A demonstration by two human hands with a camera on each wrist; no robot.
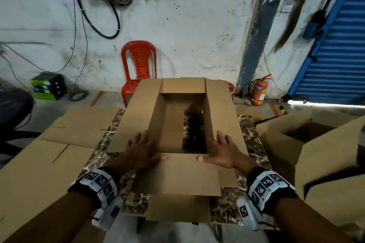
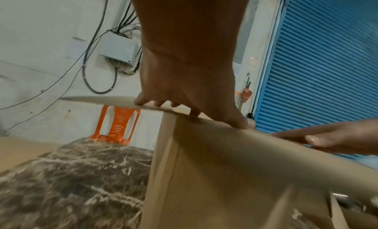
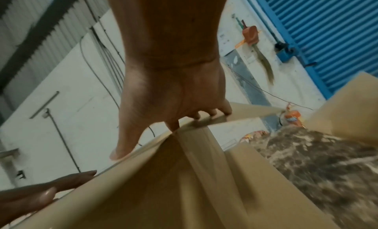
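Note:
An open brown cardboard box (image 1: pixel 138 108) stands on a dark marble table (image 1: pixel 254 150) with its top flaps spread outward. Inside, one bottom flap lies folded in and the marble shows through the gap beside it. My left hand (image 1: pixel 141 148) lies flat on the left flap at the near corner, its thumb on the near flap (image 1: pixel 183 173). My right hand (image 1: pixel 221 150) mirrors it on the right flap. In the left wrist view the left hand (image 2: pixel 184 86) presses its fingertips on the box (image 2: pixel 214 175). In the right wrist view the right hand (image 3: pixel 171 95) does the same on the box (image 3: pixel 174 184).
Flat cardboard sheets (image 1: pixel 49 160) lie to the left of the table. Another open box (image 1: pixel 308 144) stands close on the right. Behind are a red plastic chair (image 1: pixel 139 65), a fire extinguisher (image 1: pixel 259 90), a green box (image 1: pixel 49 86) and a blue shutter (image 1: pixel 335 45).

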